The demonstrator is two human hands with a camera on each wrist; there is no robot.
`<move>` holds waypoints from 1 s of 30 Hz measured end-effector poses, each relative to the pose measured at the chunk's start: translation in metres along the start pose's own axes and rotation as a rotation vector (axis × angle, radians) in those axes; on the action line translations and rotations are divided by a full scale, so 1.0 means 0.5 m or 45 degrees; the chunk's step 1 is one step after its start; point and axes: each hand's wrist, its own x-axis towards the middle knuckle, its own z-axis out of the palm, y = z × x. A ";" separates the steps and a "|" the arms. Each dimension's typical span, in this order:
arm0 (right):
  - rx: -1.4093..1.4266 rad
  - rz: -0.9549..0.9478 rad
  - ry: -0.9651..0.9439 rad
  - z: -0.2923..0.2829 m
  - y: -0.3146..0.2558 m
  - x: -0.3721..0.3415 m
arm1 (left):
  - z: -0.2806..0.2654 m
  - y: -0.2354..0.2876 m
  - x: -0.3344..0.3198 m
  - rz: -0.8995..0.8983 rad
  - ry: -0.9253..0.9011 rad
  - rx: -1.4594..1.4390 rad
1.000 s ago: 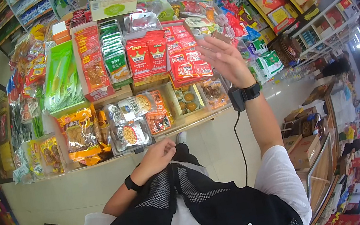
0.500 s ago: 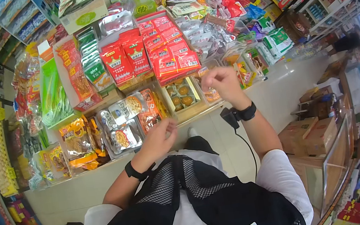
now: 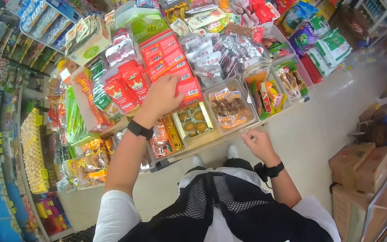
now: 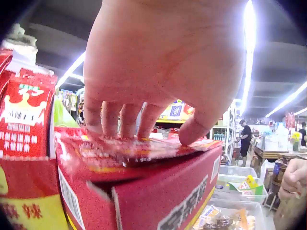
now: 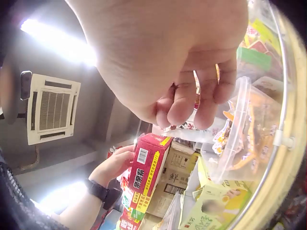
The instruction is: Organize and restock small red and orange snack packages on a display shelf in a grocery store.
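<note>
My left hand (image 3: 161, 95) is over a red cardboard box (image 3: 194, 90) filled with red snack packets (image 3: 163, 55). Its fingertips press down on the packets from above, the thumb spread apart from the fingers. In the left wrist view the packets (image 4: 139, 155) bow up a little at the box rim under that hand. Beyond the counter's front edge, above the floor, my right hand (image 3: 260, 145) hangs with loosely curled fingers and nothing in it. The right wrist view shows those fingers (image 5: 206, 103) bent near a clear plastic tub (image 5: 240, 139).
Red crown-printed packets (image 3: 125, 88) stand left of the box. In front are a box of round brown items (image 3: 193, 121) and a clear tub of wrapped snacks (image 3: 226, 105). Silver pouches (image 3: 208, 68) lie to the right. Cardboard cartons (image 3: 362, 165) stand behind at the right.
My left hand has reached forward from the counter's front edge onto the red packets. My right hand has drawn back from over the counter toward my body. The view has shifted.
</note>
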 end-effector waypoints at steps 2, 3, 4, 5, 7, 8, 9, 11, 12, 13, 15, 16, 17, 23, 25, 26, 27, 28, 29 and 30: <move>-0.054 -0.026 -0.061 -0.010 0.005 -0.003 | -0.003 -0.001 0.003 -0.026 -0.093 0.035; -0.043 -0.031 -0.074 -0.014 0.006 0.002 | -0.008 0.002 0.005 -0.048 -0.174 0.058; 0.009 -0.031 -0.142 -0.014 0.005 0.009 | -0.013 0.005 0.008 -0.063 -0.175 0.069; 0.059 -0.032 -0.212 -0.014 0.004 0.018 | -0.019 0.008 0.011 -0.094 -0.223 0.062; 0.083 -0.069 -0.291 -0.012 -0.002 0.041 | -0.030 0.007 0.021 -0.140 -0.268 0.061; 0.097 -0.097 -0.357 -0.010 -0.005 0.055 | -0.032 0.001 0.027 -0.142 -0.347 -0.001; 0.103 -0.105 -0.370 -0.007 -0.008 0.069 | -0.033 -0.004 0.030 -0.145 -0.425 -0.064; 0.108 -0.224 -0.449 0.001 -0.016 0.101 | -0.030 -0.009 0.031 -0.164 -0.430 -0.082; 0.113 -0.234 -0.460 0.005 -0.023 0.114 | -0.030 -0.008 0.031 -0.165 -0.439 -0.106; 0.159 -0.183 -0.499 0.007 -0.033 0.125 | -0.031 -0.008 0.030 -0.178 -0.433 -0.100; 0.204 -0.139 -0.542 0.013 -0.055 0.142 | -0.043 0.003 0.031 -0.124 -0.490 -0.026; 0.176 -0.184 -0.521 0.015 -0.066 0.149 | -0.053 0.016 0.032 -0.129 -0.482 -0.022; 0.145 -0.227 -0.497 0.018 -0.074 0.154 | -0.063 0.030 0.030 -0.216 -0.554 0.006; 0.197 -0.229 -0.521 0.048 -0.081 0.156 | -0.043 -0.003 0.006 -0.181 -0.386 -0.044; 0.258 -0.153 -0.476 0.065 -0.054 0.158 | -0.053 -0.010 -0.006 -0.171 -0.288 -0.086; 0.329 -0.073 -0.443 0.072 -0.037 0.152 | -0.063 -0.012 -0.016 -0.200 -0.150 -0.069; 0.444 0.012 -0.437 0.069 -0.045 0.147 | -0.077 -0.004 -0.023 -0.229 -0.015 -0.055; 0.430 0.030 -0.422 0.067 -0.055 0.141 | -0.096 0.019 -0.031 -0.216 -0.022 -0.078; 0.543 0.041 -0.380 0.064 -0.066 0.138 | -0.116 0.045 -0.041 -0.325 0.095 -0.214; 0.654 0.047 -0.337 0.059 -0.073 0.137 | -0.121 0.063 -0.052 -0.437 0.212 -0.352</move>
